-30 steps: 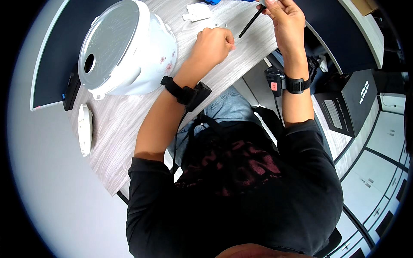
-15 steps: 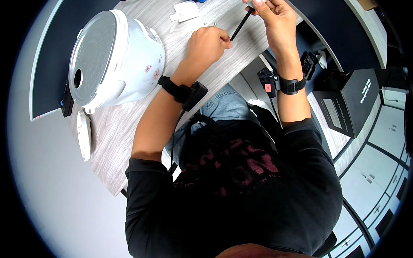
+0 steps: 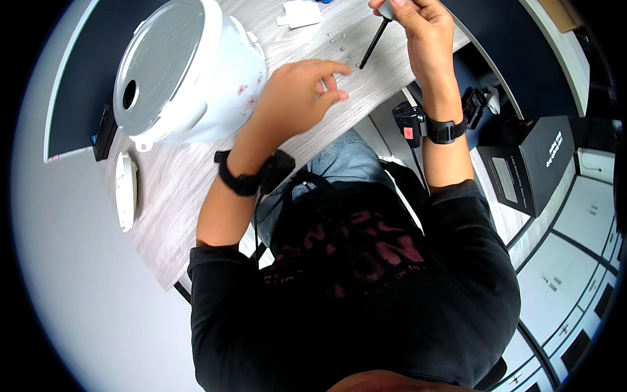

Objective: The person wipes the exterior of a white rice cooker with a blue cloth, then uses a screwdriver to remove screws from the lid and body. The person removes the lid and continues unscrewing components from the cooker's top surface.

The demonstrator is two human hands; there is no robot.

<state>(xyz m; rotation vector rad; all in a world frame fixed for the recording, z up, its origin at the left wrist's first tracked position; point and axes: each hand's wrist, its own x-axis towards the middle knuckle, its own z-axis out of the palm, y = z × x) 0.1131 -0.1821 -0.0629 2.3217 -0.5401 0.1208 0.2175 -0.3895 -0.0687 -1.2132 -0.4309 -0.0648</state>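
Observation:
My right hand (image 3: 432, 42), at the top of the view, is closed around the grey handle of a screwdriver (image 3: 375, 44). Its black shaft slants down to the left, the tip close above the table. To the left of that tip, my left hand (image 3: 294, 95) is open and holds nothing, thumb and fingers apart. Several small screws (image 3: 332, 41) lie scattered on the wood-grain table (image 3: 163, 222) beyond my left hand. A white rounded appliance (image 3: 225, 78) with a pink flower print, perhaps a rice cooker, lies on its side at the left, its grey round face with a dark hole turned leftward.
A small white plastic piece (image 3: 302, 14) lies at the table's far side. Near the left edge is a long white curved part (image 3: 126, 191). A black box (image 3: 526, 163) stands at the right. Dark partition panels (image 3: 88, 78) border the table, and wrist straps with devices sit on both my forearms.
My left hand has drawn back from the screwdriver's tip toward me and opened its fingers. The screwdriver stays in my right hand. More screws show on the table, and the view has shifted slightly.

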